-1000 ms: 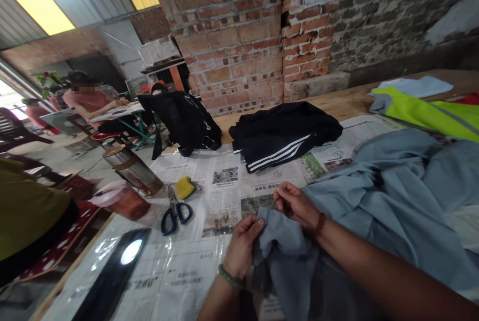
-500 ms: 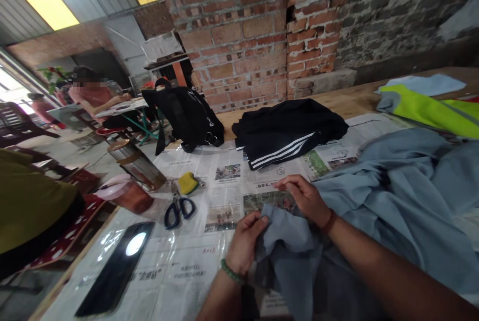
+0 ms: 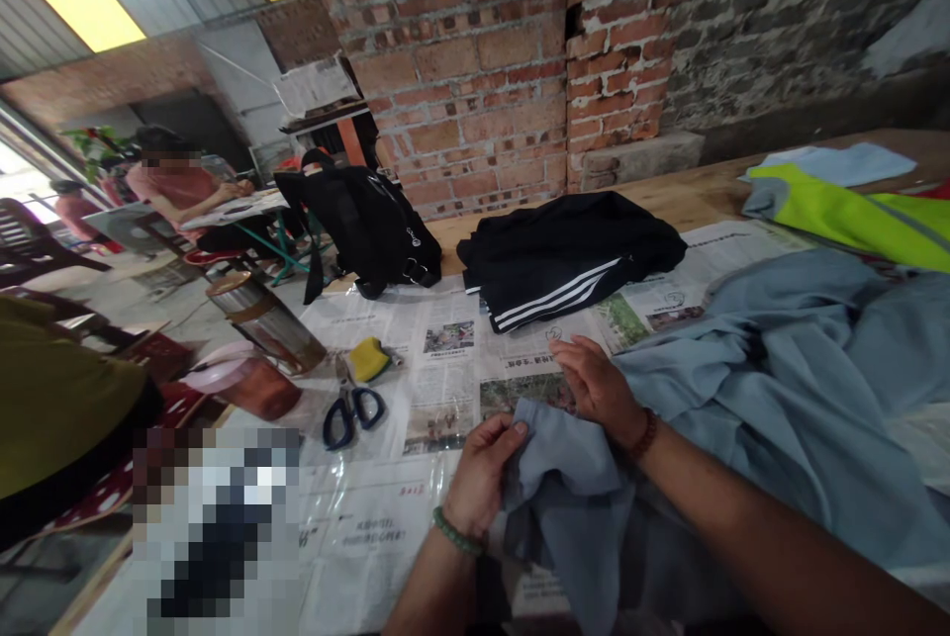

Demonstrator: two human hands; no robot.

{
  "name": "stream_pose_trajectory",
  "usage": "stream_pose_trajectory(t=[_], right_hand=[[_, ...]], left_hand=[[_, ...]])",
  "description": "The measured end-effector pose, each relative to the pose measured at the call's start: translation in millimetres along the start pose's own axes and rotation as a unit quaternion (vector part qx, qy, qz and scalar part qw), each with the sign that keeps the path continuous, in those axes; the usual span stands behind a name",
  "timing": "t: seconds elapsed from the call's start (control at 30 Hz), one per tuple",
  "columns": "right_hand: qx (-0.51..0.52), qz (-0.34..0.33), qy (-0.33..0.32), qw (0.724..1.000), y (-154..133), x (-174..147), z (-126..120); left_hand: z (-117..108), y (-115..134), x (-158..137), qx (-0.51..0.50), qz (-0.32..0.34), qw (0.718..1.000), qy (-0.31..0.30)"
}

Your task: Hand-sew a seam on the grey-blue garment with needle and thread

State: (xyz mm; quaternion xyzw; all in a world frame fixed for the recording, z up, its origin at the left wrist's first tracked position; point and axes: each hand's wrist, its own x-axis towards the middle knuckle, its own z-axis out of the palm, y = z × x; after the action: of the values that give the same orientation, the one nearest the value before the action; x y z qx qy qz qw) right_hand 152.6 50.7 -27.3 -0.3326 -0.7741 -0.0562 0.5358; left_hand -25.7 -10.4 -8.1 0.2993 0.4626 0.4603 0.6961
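Shifted farther toward one o'clock since the earlier frame, the bare right hand (image 3: pixel 600 387) hovers with fingers loosely curled; whether they hold anything, I cannot tell. At five o'clock, the left hand (image 3: pixel 484 473) pinches the upper edge of a soft, matte, blue-grey cloth (image 3: pixel 568 450), which bulges in a rounded fold, then drops in darker creases over the newspaper-covered wooden counter (image 3: pixel 371 493).

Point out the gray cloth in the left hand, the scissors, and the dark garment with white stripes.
Gray cloth (image 3: pixel 568 448): head view, on its raised upper fold.
Scissors (image 3: pixel 348 394): head view, where handles meet blades.
Dark garment (image 3: pixel 571 238): head view, on the fabric above the stripes.
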Motion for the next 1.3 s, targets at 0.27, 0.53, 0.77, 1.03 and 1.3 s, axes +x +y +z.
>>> stream_pose_trajectory(t=[0.27, 0.53, 0.77, 1.03, 1.3], right_hand=[[-0.041, 0.087, -0.115, 0.989, 12.0, -11.2, 16.6], [-0.041, 0.139, -0.228, 0.963, 2.8, -10.0, 13.6], [-0.033, 0.126, -0.273, 0.953, -11.7, -10.6, 8.7], [-0.017, 0.125, -0.309, 0.943, -8.9, -20.6, 10.9], [-0.005, 0.157, -0.311, 0.937, -8.3, -17.8, 7.1]], left_hand=[[-3.1, -1.3, 1.2, 0.016, 0.01, 1.0, -0.014], [-8.7, -2.3, -2.1, 0.227, 0.088, 0.969, -0.026], [-2.6, 8.1, -25.2, 0.298, 0.201, 0.923, -0.135], [-30.9, 29.9, -71.6, 0.288, 0.36, 0.869, 0.177], [-144.6, 93.9, -125.7, 0.584, 0.233, 0.639, 0.443]])
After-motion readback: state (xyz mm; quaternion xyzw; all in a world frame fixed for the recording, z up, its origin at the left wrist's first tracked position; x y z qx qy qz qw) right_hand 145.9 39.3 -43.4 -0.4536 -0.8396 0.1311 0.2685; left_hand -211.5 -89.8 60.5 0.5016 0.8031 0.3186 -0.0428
